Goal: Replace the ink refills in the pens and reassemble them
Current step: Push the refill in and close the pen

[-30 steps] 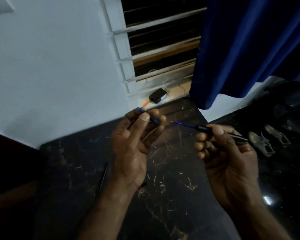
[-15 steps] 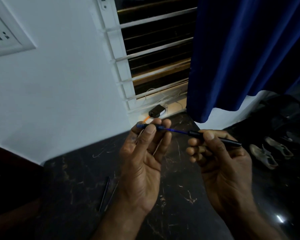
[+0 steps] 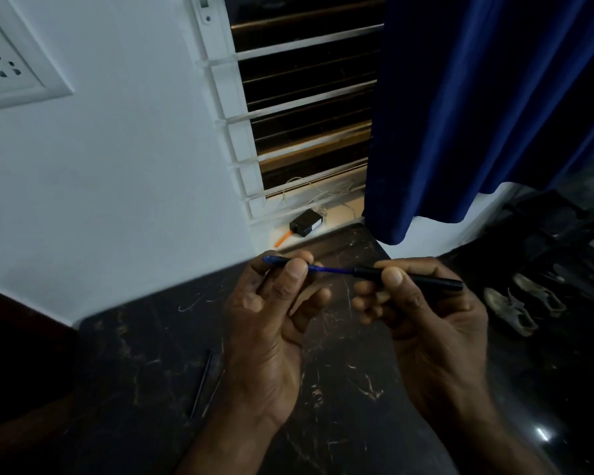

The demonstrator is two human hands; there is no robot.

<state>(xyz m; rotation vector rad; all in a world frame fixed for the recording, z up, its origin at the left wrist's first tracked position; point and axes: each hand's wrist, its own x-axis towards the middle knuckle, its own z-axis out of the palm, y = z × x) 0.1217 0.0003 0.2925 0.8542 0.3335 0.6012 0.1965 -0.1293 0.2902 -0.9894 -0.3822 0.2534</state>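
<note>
Noted blue refill [image 3: 330,269] pinched at left end by left hand [image 3: 268,323], thumb on top; right end inside black barrel [image 3: 422,281], gripped by curled right hand [image 3: 426,323], above dark counter [image 3: 144,354].

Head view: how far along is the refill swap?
Done: thin blue refill sits in the black pen barrel, gripped by the right hand. In hand: left hand pinches the blue tip piece over its end. Left: closing them; thin sticks lie on the dark counter.
</note>
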